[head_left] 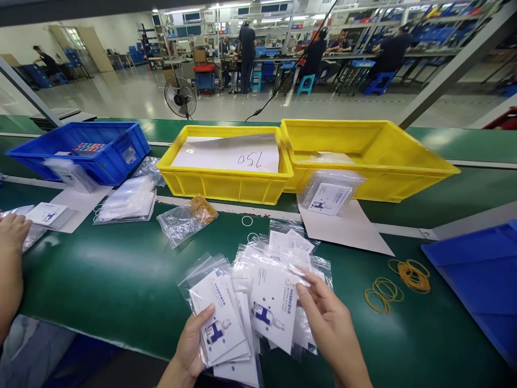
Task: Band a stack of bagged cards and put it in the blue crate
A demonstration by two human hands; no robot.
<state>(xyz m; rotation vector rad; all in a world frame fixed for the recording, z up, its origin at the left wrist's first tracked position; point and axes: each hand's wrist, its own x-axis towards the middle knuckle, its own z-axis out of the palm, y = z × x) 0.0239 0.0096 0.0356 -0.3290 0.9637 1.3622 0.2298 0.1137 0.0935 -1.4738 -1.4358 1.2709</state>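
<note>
My left hand is closed around a small fanned stack of bagged leaflets, thumb on top; each is a white printed sheet with a purple bottle picture inside a clear zip bag. Between the thumb and fingers of my right hand is the upper right corner of another bagged leaflet. It lies over a loose pile of the same bagged leaflets on the green table. Two white rubber bands rest just behind the pile.
Yellow bins stand behind, one holding a paper marked 750. Tan rubber bands lie at right beside a blue bin. A bag with rubber bands lies left of centre. A co-worker's hand is at far left near leaflets.
</note>
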